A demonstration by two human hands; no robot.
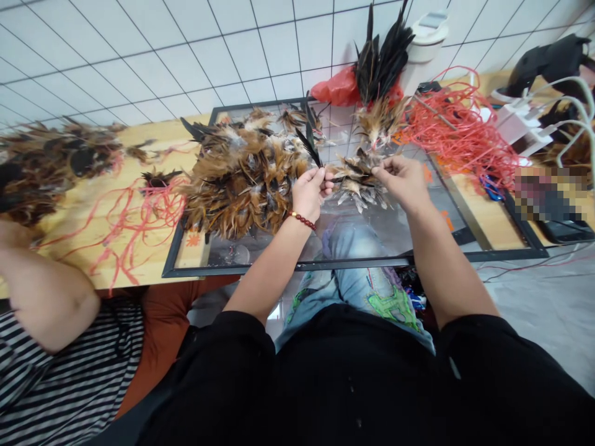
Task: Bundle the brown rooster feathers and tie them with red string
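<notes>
My left hand, with a beaded bracelet on the wrist, pinches a dark feather that points up and away. To its right, my right hand has its fingers closed at the edge of a small pile of brown and grey feathers; whether it holds one of them is too small to tell. A large heap of brown feathers lies left of my left hand on the glass panel. Behind my right hand, a bundle of long black feathers stands over a red plastic bag.
Red plastic strips lie tangled at the right, near a white power strip. More strips and feathers cover the left side. Another person's arm rests at the left edge. The panel has a black frame.
</notes>
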